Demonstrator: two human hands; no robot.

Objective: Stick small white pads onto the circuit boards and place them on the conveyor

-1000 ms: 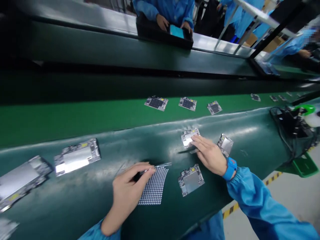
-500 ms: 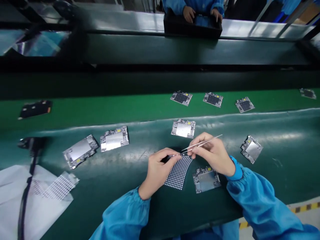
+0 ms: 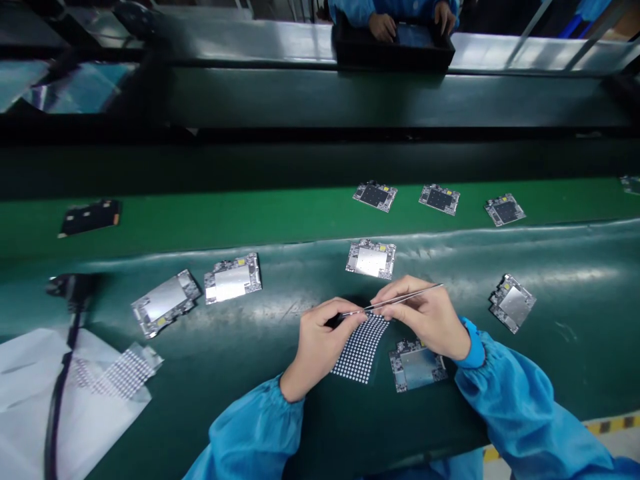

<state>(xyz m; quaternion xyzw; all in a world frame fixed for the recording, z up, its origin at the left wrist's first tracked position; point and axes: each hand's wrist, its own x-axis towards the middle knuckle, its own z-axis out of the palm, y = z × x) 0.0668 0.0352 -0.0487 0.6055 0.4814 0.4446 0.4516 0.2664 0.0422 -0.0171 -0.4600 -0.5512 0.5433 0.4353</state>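
My left hand point(image 3: 323, 340) is closed, thumb and fingers pinching the upper edge of a sheet of small round white stickers point(image 3: 361, 350). In my right hand point(image 3: 425, 313) is a pair of metal tweezers point(image 3: 413, 294), held between thumb and fingers. The tweezers' tips reach the sheet's top edge beside my left fingertips; whether they grip a sticker is too small to tell. Below my right hand lies a circuit board point(image 3: 419, 369) with a silver shield, its upper edge partly covered. Another shielded circuit board point(image 3: 371, 259) lies just beyond my hands.
Two shielded boards point(image 3: 166, 302) point(image 3: 233, 280) lie at left, another board point(image 3: 513, 303) at right. Several dark-centred boards point(image 3: 439, 199) rest on the green belt point(image 3: 275, 217). A white bag point(image 3: 30, 400) and black cable point(image 3: 57, 400) are front left. Opposite, a person's hands point(image 3: 383, 28) are at a black box point(image 3: 395, 57).
The tweezers have closed up and tilted lower, their tips now at the sheet's edge near my left fingers. The dark-centred boards on the belt appear shifted rightward in view.
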